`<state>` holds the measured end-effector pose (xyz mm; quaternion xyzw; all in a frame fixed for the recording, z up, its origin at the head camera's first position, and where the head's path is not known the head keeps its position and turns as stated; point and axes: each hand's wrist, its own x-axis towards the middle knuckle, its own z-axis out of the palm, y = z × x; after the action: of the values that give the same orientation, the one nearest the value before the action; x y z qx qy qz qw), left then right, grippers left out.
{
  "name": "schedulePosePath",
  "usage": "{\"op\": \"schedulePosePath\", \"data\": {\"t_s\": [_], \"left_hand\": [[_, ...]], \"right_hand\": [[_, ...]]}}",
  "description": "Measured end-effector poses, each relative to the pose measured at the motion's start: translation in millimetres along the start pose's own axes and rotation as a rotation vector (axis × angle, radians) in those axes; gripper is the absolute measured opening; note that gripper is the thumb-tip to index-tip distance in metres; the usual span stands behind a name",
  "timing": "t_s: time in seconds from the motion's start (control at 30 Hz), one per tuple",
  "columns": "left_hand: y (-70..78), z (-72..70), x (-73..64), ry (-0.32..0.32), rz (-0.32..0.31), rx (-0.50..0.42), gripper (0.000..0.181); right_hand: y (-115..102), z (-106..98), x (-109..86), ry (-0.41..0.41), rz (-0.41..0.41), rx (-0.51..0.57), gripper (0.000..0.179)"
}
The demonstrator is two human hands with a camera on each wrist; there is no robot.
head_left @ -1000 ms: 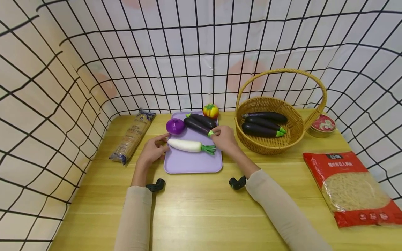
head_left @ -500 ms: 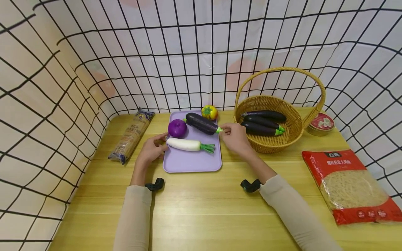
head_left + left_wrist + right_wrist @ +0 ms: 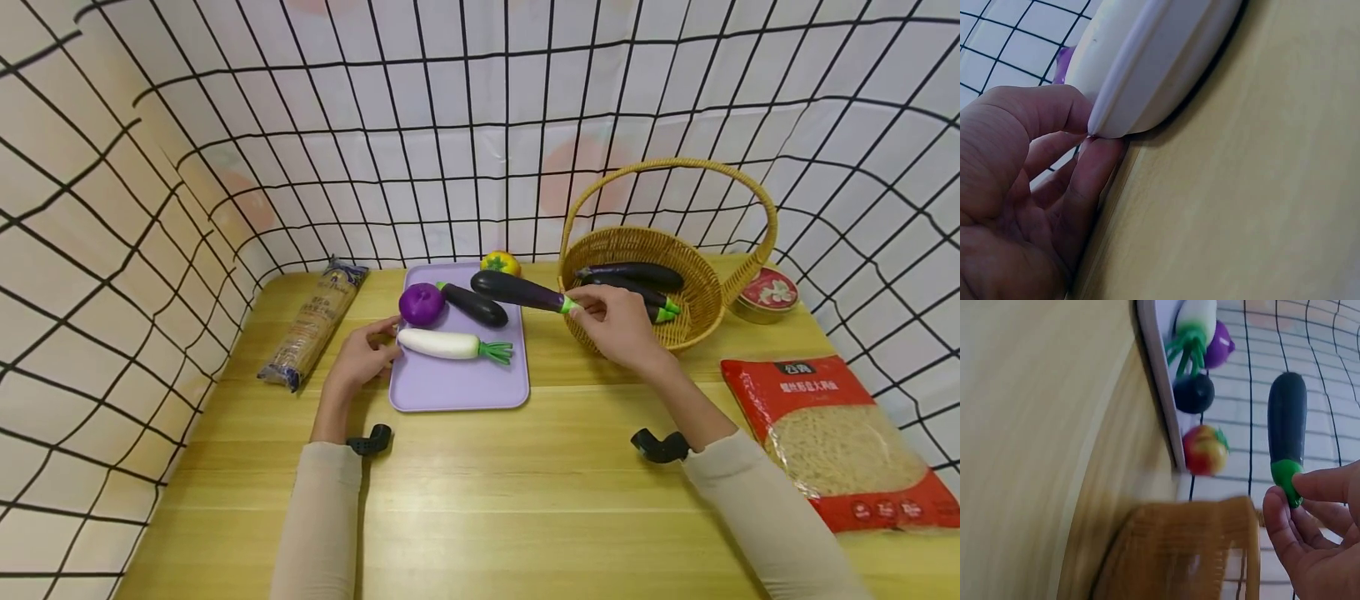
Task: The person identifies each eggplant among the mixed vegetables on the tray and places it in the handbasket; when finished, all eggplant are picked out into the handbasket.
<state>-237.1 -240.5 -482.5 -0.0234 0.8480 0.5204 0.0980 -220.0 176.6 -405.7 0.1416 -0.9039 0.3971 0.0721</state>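
My right hand (image 3: 618, 329) pinches an eggplant (image 3: 517, 289) by its green stem end and holds it raised between the tray and the basket. In the right wrist view, the held eggplant (image 3: 1287, 415) points away from the fingertips. My left hand (image 3: 362, 354) pinches the left rim of the lilac tray (image 3: 457, 396), with thumb and finger meeting at the tray edge (image 3: 1141, 69) in the left wrist view. On the tray lie a purple onion (image 3: 422, 304), a second eggplant (image 3: 476, 306) and a white radish (image 3: 438, 343) with green leaves.
A wicker basket (image 3: 630, 354) with a tall handle holds several eggplants, partly hidden by my right hand. A red-yellow fruit (image 3: 500, 263) sits at the tray's back corner. Packed noodles (image 3: 315, 325) lie left; a round tin (image 3: 767, 298) and red pasta bag (image 3: 847, 442) lie right.
My right hand has lifted one eggplant off the tray and carried it right, toward the basket. The onion and the other eggplant on the tray have shifted slightly. The left hand stays put.
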Motion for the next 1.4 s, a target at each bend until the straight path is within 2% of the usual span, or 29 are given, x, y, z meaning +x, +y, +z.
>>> {"op": "schedulePosePath", "data": {"t_s": [0.47,0.67,0.9,1.07,1.3,1.4], "left_hand": [[-3.1,1.4,-1.6,0.012,0.017,0.001,0.068],[-3.3,0.9,-0.7,0.009,0.014,-0.003,0.067],[-1.8,0.7,-1.0,0.011,0.013,0.004,0.068],[-0.4,1.2,-1.6,0.015,0.011,0.010,0.068],[-0.5,1.3,-1.9,0.012,0.007,0.009,0.068],[-2.0,1.9,-0.8,0.014,0.007,0.001,0.068]], "right_hand": [[43,-67,-25.9,0.012,0.041,-0.100,0.028],[65,-82,-34.6,0.015,0.088,-0.165,0.027],[80,-95,-40.2,-0.032,0.100,-0.245,0.029],[81,-98,-36.0,-0.096,0.082,-0.296,0.029],[79,-99,-23.4,-0.280,0.102,-0.334,0.027],[80,-99,-16.7,-0.334,0.093,-0.350,0.025]]}}
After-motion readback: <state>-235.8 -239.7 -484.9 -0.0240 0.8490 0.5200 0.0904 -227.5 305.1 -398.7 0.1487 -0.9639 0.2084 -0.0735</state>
